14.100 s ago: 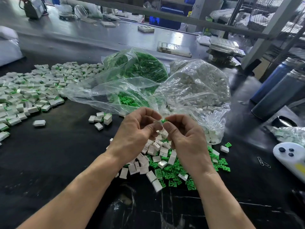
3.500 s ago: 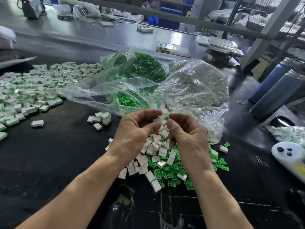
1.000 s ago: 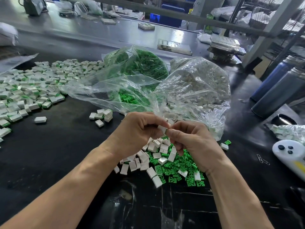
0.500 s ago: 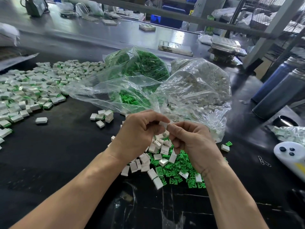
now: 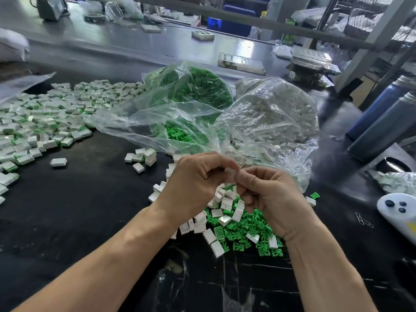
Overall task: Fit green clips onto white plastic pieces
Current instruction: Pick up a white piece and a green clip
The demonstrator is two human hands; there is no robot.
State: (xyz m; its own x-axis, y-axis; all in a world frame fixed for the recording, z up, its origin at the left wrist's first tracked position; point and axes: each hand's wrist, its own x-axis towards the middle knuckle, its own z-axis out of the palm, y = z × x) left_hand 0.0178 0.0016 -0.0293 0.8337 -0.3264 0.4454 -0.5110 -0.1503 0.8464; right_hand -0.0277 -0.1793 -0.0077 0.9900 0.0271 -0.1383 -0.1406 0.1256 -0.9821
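My left hand and my right hand meet above a loose heap of white plastic pieces and green clips on the black table. Between the fingertips of both hands I pinch one small white piece; any clip on it is hidden by my fingers. Behind the hands lie a clear bag of green clips and a clear bag of white pieces. A wide spread of white pieces with green showing in them covers the table at the left.
A small cluster of white pieces and a single one lie left of my hands. Two dark blue bottles, a white controller and paper clips sit at the right. A grey bench with clutter runs behind.
My hands have stayed together over the heap, shifting only slightly, with the fingers still working the white piece. The camera view has moved a little.
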